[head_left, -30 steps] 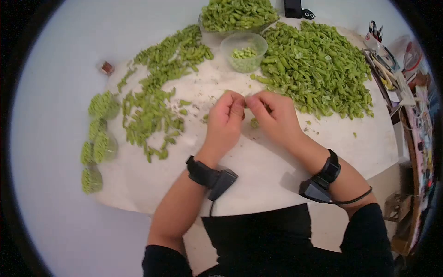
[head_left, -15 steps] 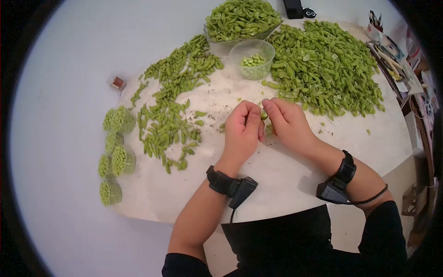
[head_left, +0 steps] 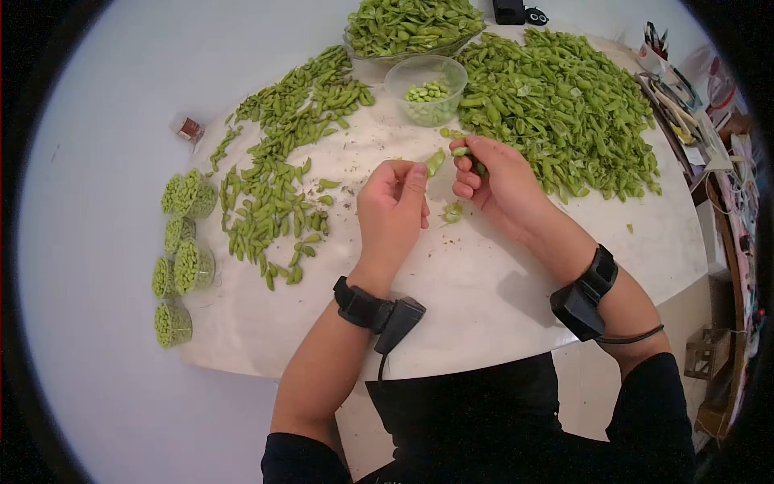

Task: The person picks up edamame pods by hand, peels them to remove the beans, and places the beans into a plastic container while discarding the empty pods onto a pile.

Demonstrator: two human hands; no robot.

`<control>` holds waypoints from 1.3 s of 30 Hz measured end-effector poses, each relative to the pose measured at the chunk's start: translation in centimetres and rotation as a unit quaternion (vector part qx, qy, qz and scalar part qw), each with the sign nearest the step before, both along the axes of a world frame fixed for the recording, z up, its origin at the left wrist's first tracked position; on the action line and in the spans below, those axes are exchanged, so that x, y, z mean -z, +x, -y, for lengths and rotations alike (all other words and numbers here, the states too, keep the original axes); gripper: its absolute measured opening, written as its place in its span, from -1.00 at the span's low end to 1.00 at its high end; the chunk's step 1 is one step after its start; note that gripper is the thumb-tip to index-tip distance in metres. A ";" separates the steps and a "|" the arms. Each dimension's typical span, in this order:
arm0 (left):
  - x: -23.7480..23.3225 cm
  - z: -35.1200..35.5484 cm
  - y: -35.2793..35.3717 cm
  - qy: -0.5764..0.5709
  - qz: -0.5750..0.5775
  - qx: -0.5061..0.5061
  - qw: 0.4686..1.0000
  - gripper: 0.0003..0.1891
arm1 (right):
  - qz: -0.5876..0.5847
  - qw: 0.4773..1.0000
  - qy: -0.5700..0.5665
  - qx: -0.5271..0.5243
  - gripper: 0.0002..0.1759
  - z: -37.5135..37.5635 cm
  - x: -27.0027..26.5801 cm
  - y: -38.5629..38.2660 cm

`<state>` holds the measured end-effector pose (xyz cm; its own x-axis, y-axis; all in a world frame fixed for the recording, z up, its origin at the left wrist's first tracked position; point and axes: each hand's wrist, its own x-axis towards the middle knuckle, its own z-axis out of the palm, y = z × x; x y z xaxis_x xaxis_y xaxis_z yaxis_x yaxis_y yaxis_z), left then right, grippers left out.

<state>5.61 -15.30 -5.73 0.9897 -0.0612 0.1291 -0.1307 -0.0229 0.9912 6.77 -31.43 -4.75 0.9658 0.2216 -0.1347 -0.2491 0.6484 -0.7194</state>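
Observation:
Between thumb and forefinger, my left hand (head_left: 393, 203) pinches a split green soybean pod (head_left: 436, 161) above the table. My right hand (head_left: 504, 181) is closed on a small green soybean (head_left: 460, 151) at its fingertips, and a bit more green shows among its curled fingers. The hands are a little apart. Just beyond them stands a clear plastic tub (head_left: 401, 90) with shelled beans in its bottom. A loose piece of pod (head_left: 452, 212) lies on the table below the right hand.
Whole pods (head_left: 278, 194) are spread at the left, and a large heap of pods and shells (head_left: 564, 117) covers the right. A heaped glass bowl (head_left: 379, 56) stands behind the tub. Several cups of shelled beans (head_left: 193, 266) line the left edge; a small jar (head_left: 189, 130) is near them.
My hands have drawn apart from each other. The split pod now shows in the left fingers and a bean in the right. The whole view has shifted slightly.

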 end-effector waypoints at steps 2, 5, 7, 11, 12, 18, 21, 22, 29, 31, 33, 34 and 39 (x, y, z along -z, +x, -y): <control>-0.1 0.1 0.0 0.012 0.004 -0.032 0.999 -0.80 | -0.005 1.000 0.025 0.002 -0.73 0.1 -0.1 0.0; 0.1 0.2 0.2 -0.011 0.033 -0.033 0.999 -0.82 | -0.006 0.998 0.067 -0.006 -0.78 0.3 0.2 0.3; 0.1 0.3 0.1 -0.014 0.030 -0.017 0.999 -0.82 | 0.017 0.995 0.091 -0.020 -0.80 0.3 0.5 0.6; -0.2 0.4 -0.1 -0.008 0.029 -0.006 1.000 -0.83 | -0.016 0.989 0.146 -0.007 -0.84 0.4 0.0 0.2; -0.2 0.4 -0.1 -0.013 0.031 -0.007 0.999 -0.83 | -0.006 0.990 0.142 -0.015 -0.83 0.5 0.0 0.3; 0.0 0.4 -0.1 -0.025 0.051 -0.014 0.998 -0.84 | 0.043 0.992 0.112 -0.025 -0.85 1.1 -0.3 0.6; 0.2 0.4 0.0 -0.040 0.072 -0.024 0.996 -0.85 | 0.068 0.991 0.117 -0.019 -0.84 1.6 -0.2 1.0; 0.4 0.3 0.1 -0.041 0.088 -0.025 0.995 -0.85 | 0.077 0.990 0.120 -0.016 -0.83 1.8 -0.3 1.1; -5.5 3.8 3.6 0.029 0.196 -0.053 0.979 -0.84 | 0.062 0.984 0.142 0.084 -0.86 3.8 -0.9 2.2; -7.7 5.8 6.6 0.060 0.209 -0.029 0.976 -0.78 | 0.060 0.984 0.148 0.085 -0.86 3.8 -0.7 2.5; -9.0 8.2 9.6 0.107 0.204 -0.002 0.973 -0.71 | 0.057 0.984 0.143 0.086 -0.86 3.9 -0.5 2.7; -9.3 9.1 10.9 0.138 0.193 0.010 0.971 -0.67 | 0.054 0.985 0.137 0.088 -0.85 4.0 -0.5 2.8; -8.6 9.4 10.7 0.277 0.257 0.008 0.926 -0.57 | 0.049 0.988 0.117 0.093 -0.83 4.0 -0.5 2.5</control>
<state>16.32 -24.72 2.83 0.8047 -0.2732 0.5271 -0.5865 -0.5039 0.6341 9.31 -35.47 -4.27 0.9985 0.0538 -0.0040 -0.0468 0.8277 -0.5592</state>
